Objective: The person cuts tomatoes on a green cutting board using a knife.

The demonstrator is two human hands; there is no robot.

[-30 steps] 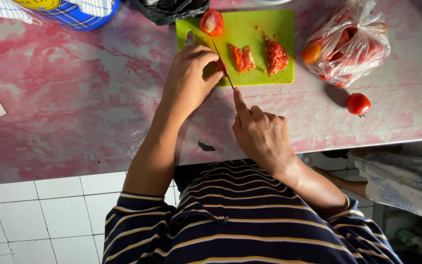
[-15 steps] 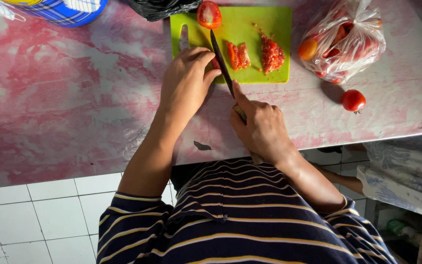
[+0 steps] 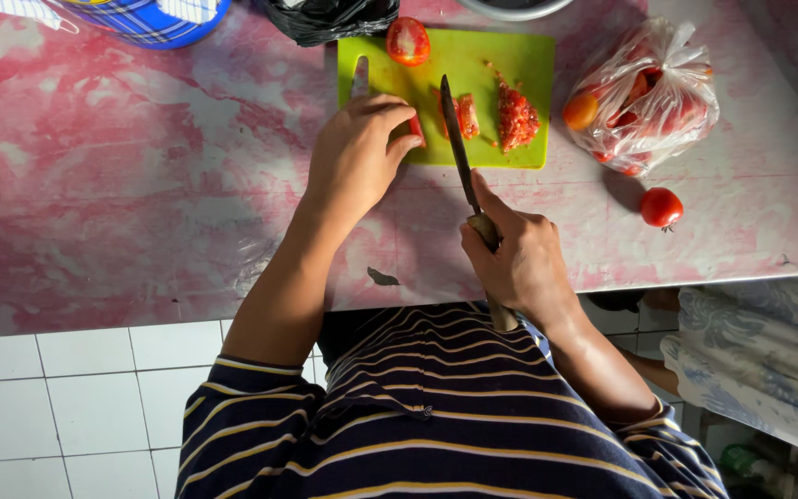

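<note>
Pink marbled table (image 3: 140,185) carries a green cutting board (image 3: 510,55). Plastic bag of tomatoes (image 3: 644,97) lies right of it, one loose tomato (image 3: 661,207) nearby. Your left hand (image 3: 355,152), fingers curled, pins a tomato piece (image 3: 415,127) on the board. Your right hand (image 3: 519,259) grips the knife (image 3: 457,139), blade lying over the board.

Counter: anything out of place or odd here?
One tomato lies loose on the counter, outside the bag, close to the near edge. A small dark scrap also sits at the edge. Otherwise nothing stands out.
</note>
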